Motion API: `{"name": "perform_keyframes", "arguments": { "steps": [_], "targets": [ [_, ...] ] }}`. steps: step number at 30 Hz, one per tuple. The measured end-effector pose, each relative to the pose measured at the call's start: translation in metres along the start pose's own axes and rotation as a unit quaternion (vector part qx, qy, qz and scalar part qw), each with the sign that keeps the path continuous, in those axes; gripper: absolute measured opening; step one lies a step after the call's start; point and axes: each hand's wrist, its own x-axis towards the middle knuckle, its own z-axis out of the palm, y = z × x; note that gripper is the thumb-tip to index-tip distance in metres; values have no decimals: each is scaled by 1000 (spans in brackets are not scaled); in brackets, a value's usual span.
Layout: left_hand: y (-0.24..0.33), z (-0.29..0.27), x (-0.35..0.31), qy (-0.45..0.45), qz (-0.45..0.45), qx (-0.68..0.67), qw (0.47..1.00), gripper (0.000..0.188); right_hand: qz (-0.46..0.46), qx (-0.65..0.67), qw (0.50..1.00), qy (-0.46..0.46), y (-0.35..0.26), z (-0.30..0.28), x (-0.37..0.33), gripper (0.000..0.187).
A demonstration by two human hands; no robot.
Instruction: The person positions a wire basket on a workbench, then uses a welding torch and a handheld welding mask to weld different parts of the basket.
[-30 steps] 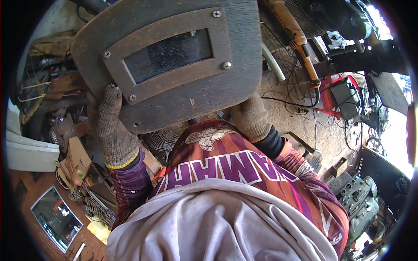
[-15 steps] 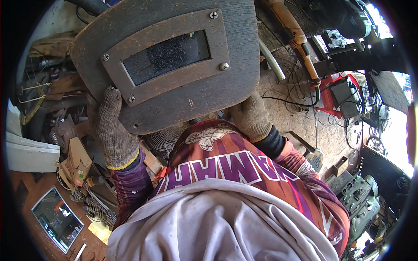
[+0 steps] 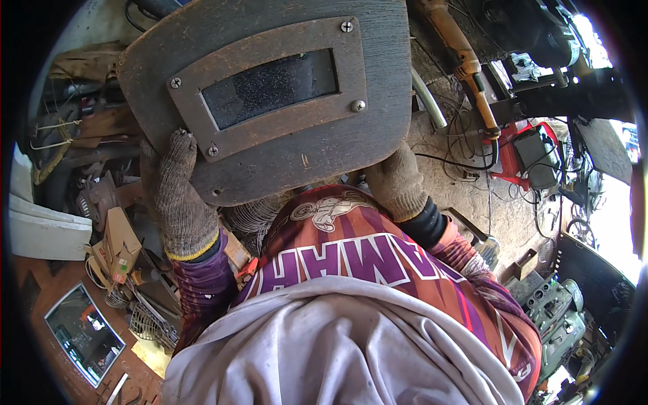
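A dark, worn welding shield with a rectangular dark viewing window fills the upper middle, tilted a little. Four-cornered and rounded, it has a rusty frame held on by screws. My left hand, in a grey-brown knitted glove, grips its lower left edge, thumb on the front face and the other fingers mostly behind. Behind the lower right edge is my right hand, gloved alike; its fingers are hidden by the shield, so what they hold does not show.
An orange-brown power tool with a cord lies at upper right, beside a red-framed machine. Cables cross the floor. Coiled wire lies below the shield. A cardboard box and a framed mirror-like pane are at left.
The shield has shifted slightly to the right in the view, and both gloved hands have moved a little right with it. My left hand keeps its grip.
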Motion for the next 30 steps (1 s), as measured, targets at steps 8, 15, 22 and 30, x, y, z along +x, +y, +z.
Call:
{"name": "perform_keyframes", "arguments": {
  "steps": [8,15,22,30],
  "targets": [
    [23,26,-5,-8,-38,-68,997,58,-30,-45,999,-5,-6,-1,-3,42],
    [21,20,-4,10,-51,-63,997,60,-16,4,1000,-5,-10,-1,0,39],
    [21,15,-3,40,-1,37,999,57,-39,-124,992,4,-26,1,6,43],
    [28,-17,1,3,9,-94,996,49,-56,-23,992,110,-24,5,-11,47]
  ]
}}
